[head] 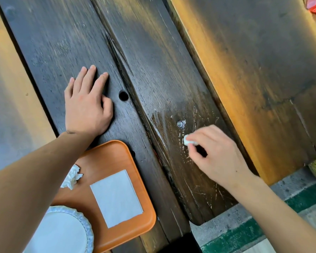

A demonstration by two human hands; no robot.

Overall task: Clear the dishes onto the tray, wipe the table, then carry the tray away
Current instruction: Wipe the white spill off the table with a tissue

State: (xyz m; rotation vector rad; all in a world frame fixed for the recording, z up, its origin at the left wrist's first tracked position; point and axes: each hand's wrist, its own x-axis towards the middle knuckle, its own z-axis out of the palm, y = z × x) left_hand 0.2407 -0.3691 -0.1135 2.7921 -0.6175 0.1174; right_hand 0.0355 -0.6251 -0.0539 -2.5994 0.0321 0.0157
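1. Dark plank table [153,70]; orange tray [117,157] near left, holding plate [62,232].
2. Left hand [86,108] flat, fingers relaxed, bracing.
3. Right hand [215,152] pinches tissue wad [189,141]; wet smear [179,124] lies just beyond, far-left of it.

Surface [153,73]: planks running away from me, with a hole [123,96] near the middle.

My left hand [86,106]: flat on the surface, just left of the hole, beyond the tray.

Tray [117,157]: on the surface at near left, partly under my left forearm.

On the tray: a plate [66,232] at the near left corner; a flat napkin [116,198] right of the plate; a crumpled tissue [72,177] left of the napkin, beyond the plate.

My right hand [215,154]: right of the tray, over the right plank, pinching a small wad [189,141] against the surface.

Floor [244,232]: below the surface's near right end.
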